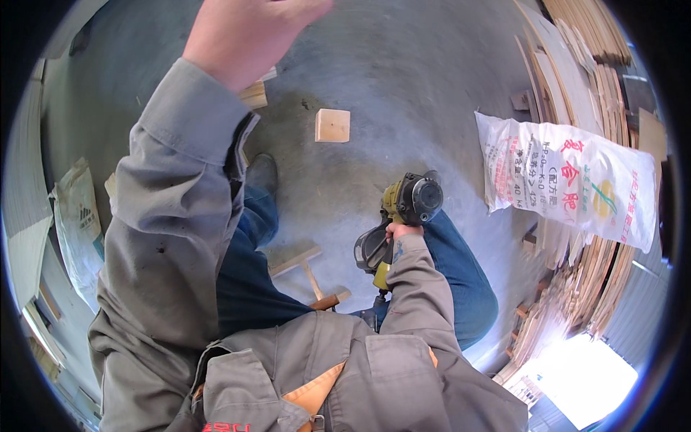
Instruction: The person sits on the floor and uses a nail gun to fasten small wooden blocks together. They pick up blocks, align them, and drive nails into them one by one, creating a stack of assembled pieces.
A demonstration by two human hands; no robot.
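both arms wear long grey work-jacket sleeves (180,194) with buttoned cuffs just behind each grip, the left cuff with a stitched slit. the jacket chest has flap pockets and an orange lining (317,392) at the open collar. blue jeans (461,281) cover the legs, and a dark shoe (262,173) shows below.

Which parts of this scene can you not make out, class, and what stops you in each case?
- Left hand: fingers cut off by the head view's top edge.
- Right hand: fingers hidden behind the nail gun, so the grip is unclear.
- Wood pieces by the knees: partly hidden by the legs and jacket.
- Lower right corner: washed out by glare.
- Planks: partly covered by the white sack.
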